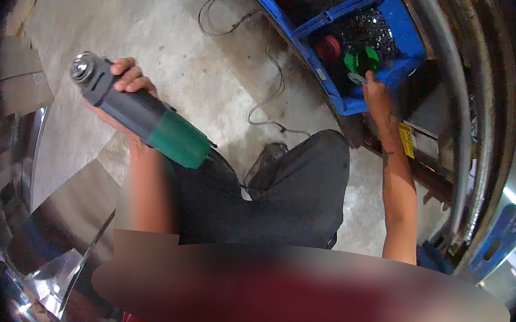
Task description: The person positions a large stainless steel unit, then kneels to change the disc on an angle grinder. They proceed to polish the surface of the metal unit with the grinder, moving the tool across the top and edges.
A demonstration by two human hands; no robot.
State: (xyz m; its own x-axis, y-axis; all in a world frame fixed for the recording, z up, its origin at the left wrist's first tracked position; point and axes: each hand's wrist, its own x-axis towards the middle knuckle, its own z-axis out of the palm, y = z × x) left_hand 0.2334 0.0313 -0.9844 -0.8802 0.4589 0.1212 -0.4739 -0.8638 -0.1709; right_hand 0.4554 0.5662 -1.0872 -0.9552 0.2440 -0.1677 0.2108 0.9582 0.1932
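My left hand (pixel 130 77) is wrapped round the black front part of an angle grinder (pixel 156 120) with a green rear body. The grinder is raised at the left, its metal spindle (pixel 82 68) bare of any disc. My right hand (pixel 376 93) reaches down into a blue bin (pixel 409 39) at the upper right. Its fingers look closed beside a green round thing (pixel 362 59) with a dark middle. A small greyish piece (pixel 356 78) shows at the fingertips; what they grip is too small to tell. A red round thing (pixel 327 47) lies left of the green one.
Small dark and shiny metal bits (pixel 376 29) fill the bin's far part. A dark cable (pixel 267 125) trails over the concrete floor (pixel 159 27). Curved metal bars (pixel 464 88) rise on the right, near a yellow piece (pixel 406 140). Flat sheets (pixel 76 205) lie at the left.
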